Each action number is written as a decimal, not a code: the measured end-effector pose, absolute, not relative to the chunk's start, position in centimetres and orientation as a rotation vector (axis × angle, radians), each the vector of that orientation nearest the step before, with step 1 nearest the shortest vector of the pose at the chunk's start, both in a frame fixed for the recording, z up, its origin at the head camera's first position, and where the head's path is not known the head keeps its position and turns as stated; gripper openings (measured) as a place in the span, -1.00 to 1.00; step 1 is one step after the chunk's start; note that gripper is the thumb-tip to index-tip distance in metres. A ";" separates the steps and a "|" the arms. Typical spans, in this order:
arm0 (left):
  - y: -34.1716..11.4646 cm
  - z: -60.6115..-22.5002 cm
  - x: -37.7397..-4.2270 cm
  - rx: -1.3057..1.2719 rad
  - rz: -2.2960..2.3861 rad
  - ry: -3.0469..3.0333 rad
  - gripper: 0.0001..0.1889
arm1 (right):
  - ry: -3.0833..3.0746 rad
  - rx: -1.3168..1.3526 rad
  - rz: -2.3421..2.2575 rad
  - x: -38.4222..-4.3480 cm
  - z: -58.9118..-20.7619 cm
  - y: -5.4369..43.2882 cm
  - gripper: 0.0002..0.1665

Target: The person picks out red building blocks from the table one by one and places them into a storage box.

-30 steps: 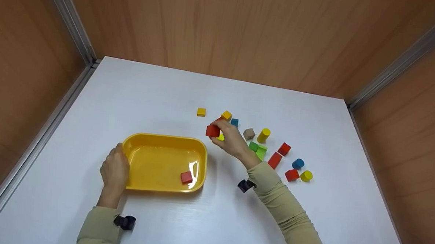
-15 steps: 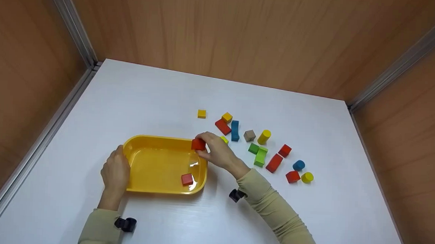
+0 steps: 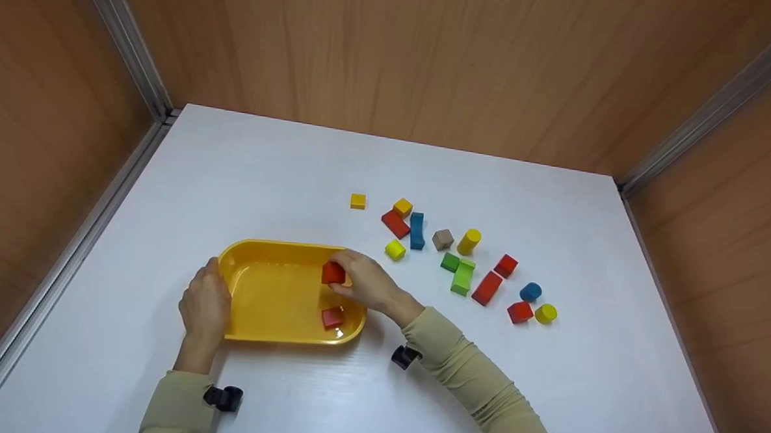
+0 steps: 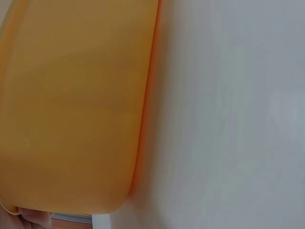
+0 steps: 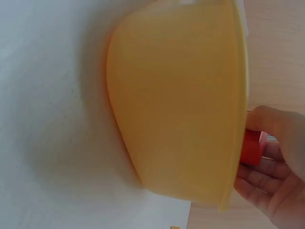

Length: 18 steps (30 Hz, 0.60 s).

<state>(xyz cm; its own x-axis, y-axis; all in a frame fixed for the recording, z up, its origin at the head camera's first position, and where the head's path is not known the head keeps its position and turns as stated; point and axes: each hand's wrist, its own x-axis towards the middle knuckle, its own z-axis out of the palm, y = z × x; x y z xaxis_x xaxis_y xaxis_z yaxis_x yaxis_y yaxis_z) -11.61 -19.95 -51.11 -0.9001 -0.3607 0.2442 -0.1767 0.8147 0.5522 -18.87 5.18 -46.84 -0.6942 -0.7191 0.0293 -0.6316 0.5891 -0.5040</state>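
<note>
A yellow plastic tray (image 3: 271, 289) lies on the white table. My left hand (image 3: 206, 303) grips its left end; in the left wrist view some fingers (image 4: 35, 217) show at the rim. Over the tray's right part, my right hand (image 3: 366, 281) pinches a red cube (image 3: 333, 273) between thumb and fingers. The right wrist view shows that red cube (image 5: 252, 147) just beyond the tray's rim (image 5: 240, 86), held in the right hand (image 5: 274, 167). A second, paler red cube (image 3: 332, 317) lies on the tray floor near its right front corner.
Loose blocks lie right of and behind the tray: a yellow cube (image 3: 358, 201), a red block (image 3: 395, 223), a blue curved block (image 3: 417, 231), a green block (image 3: 461, 278), a yellow cylinder (image 3: 469, 242) and several others. Wood-look panels (image 3: 392, 60) wall the table's back and sides.
My right hand has carried the red cube left and toward me, from among the loose blocks to over the tray. The left hand has stayed at the tray's left end.
</note>
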 end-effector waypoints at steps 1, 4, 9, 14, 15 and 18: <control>-20.0 -51.1 -11.6 0.404 -0.759 -2.658 -0.70 | 2.635 -1.127 -0.725 -18.9 -47.0 5.0 -0.57; -19.9 -51.1 -11.6 0.398 -0.755 -2.655 -0.70 | 2.628 -1.115 -0.688 -18.9 -47.3 4.7 -0.57; -19.9 -51.1 -11.5 0.403 -0.763 -2.664 -0.70 | 2.634 -1.100 -0.590 -19.0 -47.9 4.3 -0.54; -19.9 -51.1 -11.4 0.380 -0.788 -2.652 -0.69 | 2.639 -1.112 -0.512 -19.3 -48.4 4.0 -0.63; -19.9 -51.1 -11.4 0.379 -0.794 -2.649 -0.69 | 2.637 -1.110 -0.492 -19.3 -48.5 3.9 -0.65; -19.9 -51.0 -11.5 0.382 -0.800 -2.651 -0.69 | 2.626 -1.074 -0.447 -19.4 -48.5 3.8 -0.65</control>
